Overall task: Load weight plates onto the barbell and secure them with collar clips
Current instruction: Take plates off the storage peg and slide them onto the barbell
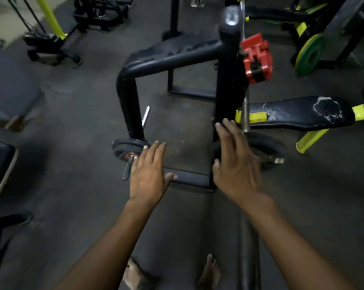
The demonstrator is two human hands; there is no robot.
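Both hands were out in front, palms down, fingers loosely spread and gripping nothing. The left hand (148,172) hovered just over the chrome peg (128,168) on the black rack frame (227,80), where a small stack of black weight plates (129,147) sat right at its fingertips. The right hand (235,164) reached flat toward the rack upright, and just beyond it a larger black weight plate (270,148) rested low near the floor. Up above the right hand, a red collar clip (257,59) sat clamped around the thin steel barbell (245,114) that stood against the rack. Off to the far right, well clear of both hands, a green plate (308,55) leaned on a yellow-and-black stand. Bare feet (210,273) showed below the forearms on the dark floor.
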